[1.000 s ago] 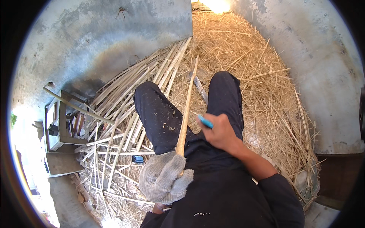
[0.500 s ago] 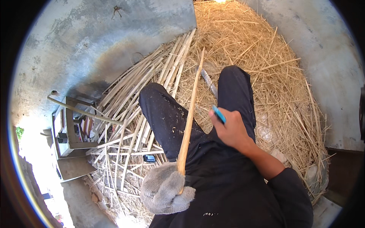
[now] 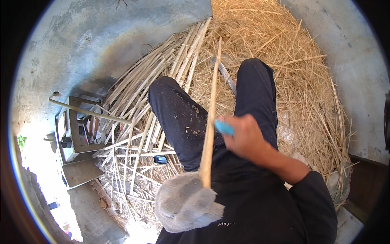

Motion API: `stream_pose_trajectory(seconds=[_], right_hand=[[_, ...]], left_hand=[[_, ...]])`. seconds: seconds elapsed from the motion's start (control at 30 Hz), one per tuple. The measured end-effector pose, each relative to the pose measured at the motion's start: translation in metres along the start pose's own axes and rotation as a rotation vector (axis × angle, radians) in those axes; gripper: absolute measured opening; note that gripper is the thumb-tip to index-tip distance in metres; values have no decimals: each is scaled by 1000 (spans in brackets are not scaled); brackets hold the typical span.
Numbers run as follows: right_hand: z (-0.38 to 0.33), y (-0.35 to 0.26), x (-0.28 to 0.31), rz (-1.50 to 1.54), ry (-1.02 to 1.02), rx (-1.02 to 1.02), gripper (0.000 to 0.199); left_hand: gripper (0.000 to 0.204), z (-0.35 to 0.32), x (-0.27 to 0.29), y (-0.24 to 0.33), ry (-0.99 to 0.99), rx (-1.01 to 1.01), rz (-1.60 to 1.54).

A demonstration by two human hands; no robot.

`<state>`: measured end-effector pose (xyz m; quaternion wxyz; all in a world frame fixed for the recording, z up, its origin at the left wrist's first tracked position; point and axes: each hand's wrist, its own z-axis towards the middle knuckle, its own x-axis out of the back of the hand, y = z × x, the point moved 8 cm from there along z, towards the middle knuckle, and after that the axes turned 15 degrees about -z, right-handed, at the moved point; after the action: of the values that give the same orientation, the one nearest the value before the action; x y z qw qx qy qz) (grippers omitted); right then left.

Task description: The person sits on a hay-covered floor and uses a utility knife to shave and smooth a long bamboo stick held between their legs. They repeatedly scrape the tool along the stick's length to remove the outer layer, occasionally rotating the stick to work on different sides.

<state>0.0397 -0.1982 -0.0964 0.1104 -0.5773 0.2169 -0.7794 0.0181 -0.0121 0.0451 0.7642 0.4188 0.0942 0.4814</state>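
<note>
In a grey knitted glove, my left hand [image 3: 187, 203] is closed around the thick lower end of a long, pale, tapering wooden stick [image 3: 212, 110]. The stick rises between my knees, its thin tip pointing away from me. My bare right hand [image 3: 245, 136] grips a small blue tool [image 3: 224, 127], which lies against or just beside the stick's right side. Motion blurs that hand, and any working edge on the tool cannot be made out. Beyond my knees, a long metal blade [image 3: 227, 79] rests on the straw, partly behind my right knee.
Split pale strips [image 3: 162, 77] lie in a pile on the left. Loose straw and shavings [image 3: 276, 49] cover the floor ahead and right. A small dark-blue object [image 3: 160, 160] sits near my left thigh. A wooden box [image 3: 77, 134] stands far left; grey walls [image 3: 122, 36] curve around.
My right hand has moved left, bringing the blue tool up to the stick. The stick and my gloved left hand have shifted slightly right.
</note>
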Motion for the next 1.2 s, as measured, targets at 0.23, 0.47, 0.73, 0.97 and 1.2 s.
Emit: stream_pose_trajectory(seconds=[0.23,0.47,0.73,0.97,1.2], right_hand=[[-11,-45,44,287,-119,93,15],[-2,-17,13,196,-61,-26,7],[8,0,1,20,-122,-101,12],[4,-11,3,161,-130,-27,13],[5,-5,-3,15,-120,-35,15]], left_hand=[[35,-6,3,-3,22,25,-3],[35,1,-2,0,-28,-10,0],[45,1,1,-4,-39,27,-36],[45,-14,4,-8,60,-10,-41],[42,-17,7,-7,124,-46,-36]])
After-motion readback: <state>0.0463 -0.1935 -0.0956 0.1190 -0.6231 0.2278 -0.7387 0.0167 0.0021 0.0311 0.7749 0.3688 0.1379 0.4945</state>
